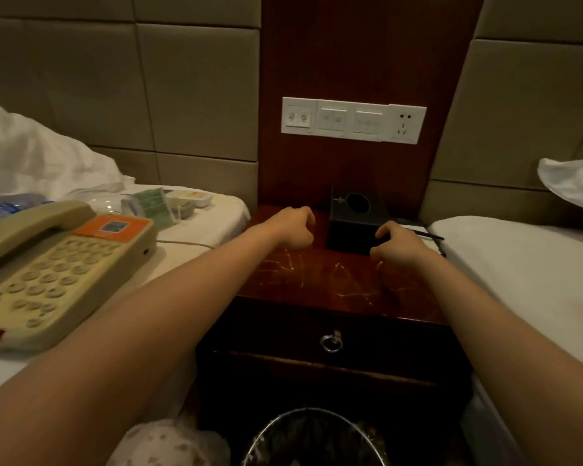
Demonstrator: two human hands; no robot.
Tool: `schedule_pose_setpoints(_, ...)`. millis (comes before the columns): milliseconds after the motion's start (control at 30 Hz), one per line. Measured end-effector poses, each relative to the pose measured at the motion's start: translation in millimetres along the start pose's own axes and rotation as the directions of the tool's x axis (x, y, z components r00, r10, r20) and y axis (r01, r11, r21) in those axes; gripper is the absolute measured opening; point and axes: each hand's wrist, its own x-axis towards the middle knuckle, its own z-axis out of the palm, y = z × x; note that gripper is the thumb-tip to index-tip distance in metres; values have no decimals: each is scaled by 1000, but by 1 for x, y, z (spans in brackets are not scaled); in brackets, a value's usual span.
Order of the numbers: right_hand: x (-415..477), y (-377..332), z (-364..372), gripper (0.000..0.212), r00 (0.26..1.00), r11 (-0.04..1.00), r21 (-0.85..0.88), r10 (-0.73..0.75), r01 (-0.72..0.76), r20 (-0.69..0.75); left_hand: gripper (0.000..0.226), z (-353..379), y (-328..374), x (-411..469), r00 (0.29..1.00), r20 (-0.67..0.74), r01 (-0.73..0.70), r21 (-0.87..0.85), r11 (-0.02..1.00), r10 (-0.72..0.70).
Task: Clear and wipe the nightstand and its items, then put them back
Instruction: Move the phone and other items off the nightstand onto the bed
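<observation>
No wording can be read. The telephone [48, 274] carries an orange sticker [113, 227] with a square code whose pattern is blurred, and its keypad figures are too faint to make out. The small marks on the wall switch panel [352, 120] are also illegible.

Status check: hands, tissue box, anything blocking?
Left hand curled, empty, beside square black tissue box. Right hand at its front-right corner, grip unclear. Box on scratched red-brown wooden nightstand; black pen lies behind right hand.
</observation>
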Motion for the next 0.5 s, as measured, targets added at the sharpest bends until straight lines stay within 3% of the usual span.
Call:
schedule_pose_setpoints(133, 30, 18, -9, 57, 997, 999, 23, 37, -36, -64, 57, 19, 4, 37, 998, 34, 51, -117, 992, -48)
schedule_pose_setpoints(267, 60, 30, -2, 41, 980, 956, 276, 144, -102, -134, 66, 42, 4, 73, 986, 49, 168, -281, 945, -160)
schedule_pose_setpoints(367, 83, 37, 8, 56, 967, 898, 415, 216, -144, -132, 71, 54, 5, 95, 973, 43, 223, -404, 887, -225)
schedule_pose_setpoints(500, 105, 39, 16, 52, 962, 864, 484, 234, -141, -138, 59, 62, 8, 120, 970, 28, 216, -564, 797, -243)
